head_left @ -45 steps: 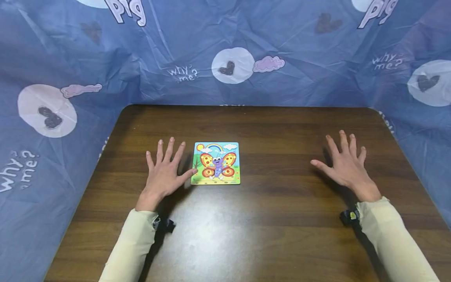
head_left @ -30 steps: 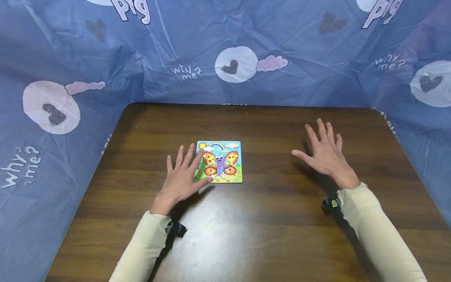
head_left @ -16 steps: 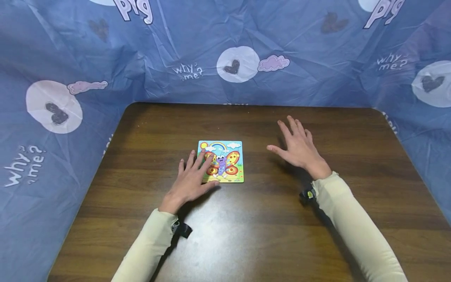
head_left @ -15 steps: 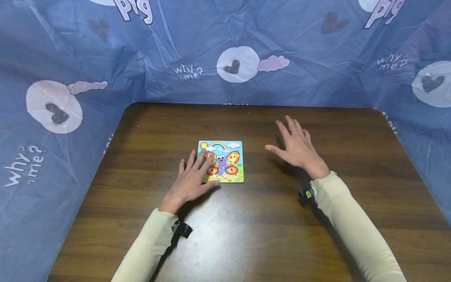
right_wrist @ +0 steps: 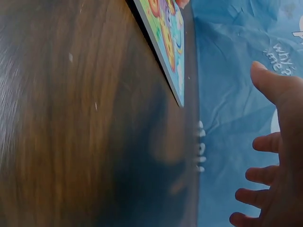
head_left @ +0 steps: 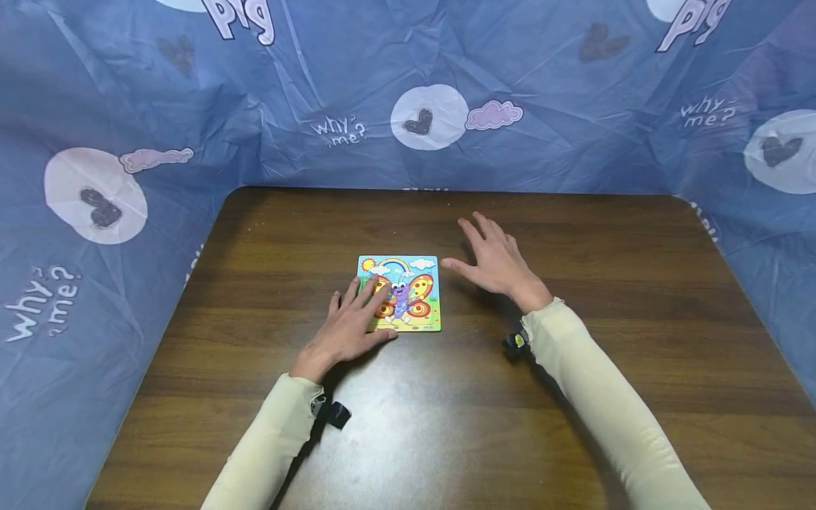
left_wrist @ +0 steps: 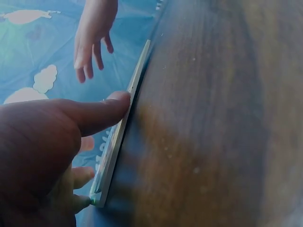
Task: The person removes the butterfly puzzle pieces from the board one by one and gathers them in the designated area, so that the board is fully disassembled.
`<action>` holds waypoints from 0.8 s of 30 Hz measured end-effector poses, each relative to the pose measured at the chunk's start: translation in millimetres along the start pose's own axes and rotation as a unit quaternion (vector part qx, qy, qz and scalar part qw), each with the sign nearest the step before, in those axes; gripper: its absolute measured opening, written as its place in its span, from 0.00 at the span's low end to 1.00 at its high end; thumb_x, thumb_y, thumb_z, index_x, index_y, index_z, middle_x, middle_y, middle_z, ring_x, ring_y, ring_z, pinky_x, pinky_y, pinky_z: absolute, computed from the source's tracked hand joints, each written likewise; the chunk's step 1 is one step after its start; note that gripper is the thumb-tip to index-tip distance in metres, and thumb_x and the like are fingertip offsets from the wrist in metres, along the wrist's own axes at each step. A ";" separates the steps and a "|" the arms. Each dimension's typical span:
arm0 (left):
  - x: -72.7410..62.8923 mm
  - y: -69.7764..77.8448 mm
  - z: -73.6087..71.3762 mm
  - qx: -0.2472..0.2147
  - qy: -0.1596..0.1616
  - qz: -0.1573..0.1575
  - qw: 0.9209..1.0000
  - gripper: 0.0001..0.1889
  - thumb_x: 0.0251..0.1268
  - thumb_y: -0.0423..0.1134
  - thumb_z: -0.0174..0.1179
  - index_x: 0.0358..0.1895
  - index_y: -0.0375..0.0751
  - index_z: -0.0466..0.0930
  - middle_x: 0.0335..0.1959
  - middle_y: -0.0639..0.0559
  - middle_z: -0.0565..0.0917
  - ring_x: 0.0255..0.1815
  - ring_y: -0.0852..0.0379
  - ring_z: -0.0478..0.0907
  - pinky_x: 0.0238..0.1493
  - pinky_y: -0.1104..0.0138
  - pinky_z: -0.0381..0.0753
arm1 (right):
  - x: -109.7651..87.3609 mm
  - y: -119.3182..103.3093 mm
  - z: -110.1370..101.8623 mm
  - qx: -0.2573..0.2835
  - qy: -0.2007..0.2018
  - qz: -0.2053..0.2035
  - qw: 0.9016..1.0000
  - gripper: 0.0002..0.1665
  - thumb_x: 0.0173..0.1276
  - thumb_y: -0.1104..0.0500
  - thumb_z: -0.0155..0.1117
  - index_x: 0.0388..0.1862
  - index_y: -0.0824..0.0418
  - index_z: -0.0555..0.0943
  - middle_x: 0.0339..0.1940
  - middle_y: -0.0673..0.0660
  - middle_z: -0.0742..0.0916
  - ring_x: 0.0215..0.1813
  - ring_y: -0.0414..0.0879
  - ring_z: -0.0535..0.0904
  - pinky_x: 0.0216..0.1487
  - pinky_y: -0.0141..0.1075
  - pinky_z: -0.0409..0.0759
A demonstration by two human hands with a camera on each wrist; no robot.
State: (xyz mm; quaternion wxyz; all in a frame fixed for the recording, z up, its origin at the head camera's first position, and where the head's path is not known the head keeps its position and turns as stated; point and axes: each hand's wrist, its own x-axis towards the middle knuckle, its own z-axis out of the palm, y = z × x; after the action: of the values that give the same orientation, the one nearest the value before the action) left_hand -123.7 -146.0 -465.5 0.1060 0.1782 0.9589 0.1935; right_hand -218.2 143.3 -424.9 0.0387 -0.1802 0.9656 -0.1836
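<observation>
A thin square puzzle board [head_left: 417,306] with a bright butterfly picture lies flat on the wooden table. Over its left part spreads my left hand [head_left: 344,331], fingers fairly straight and thumb by the near edge. In the left wrist view, the thumb tip [left_wrist: 120,98] is right at the side of the board [left_wrist: 110,158], and the other fingertips show near its far corner. Just right of the board hovers my right hand [head_left: 500,268], fingers spread and holding nothing. Its thumb [right_wrist: 270,80] stands apart from the board [right_wrist: 169,40] in the right wrist view.
The brown tabletop [head_left: 574,248] has rounded far corners. Blue printed cloth [head_left: 344,64] hangs behind it and along both sides. A small black camera [head_left: 338,415] sits on the left wrist, and another black camera [head_left: 513,346] on the right.
My left hand has slid right from beside the board to over its left part. The right hand has travelled left across the table, close to the board's right edge. The board stays put.
</observation>
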 end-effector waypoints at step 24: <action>-0.4 -10.3 1.5 0.004 0.000 0.007 1.000 0.40 0.68 0.61 0.58 0.79 0.50 0.58 0.84 0.47 0.48 0.85 0.38 0.41 0.77 0.31 0.43 | 32.9 -50.3 41.8 0.052 -0.027 -0.014 0.998 0.48 0.69 0.31 0.57 0.78 0.57 0.62 0.77 0.65 0.68 0.76 0.62 0.64 0.76 0.59 0.64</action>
State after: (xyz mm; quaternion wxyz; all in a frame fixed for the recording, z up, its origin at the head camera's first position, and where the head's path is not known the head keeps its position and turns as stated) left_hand -126.0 -154.5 -471.0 0.1041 0.1857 0.9584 0.1902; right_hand -226.1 73.5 -445.5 0.0716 -0.1964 0.9506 -0.2293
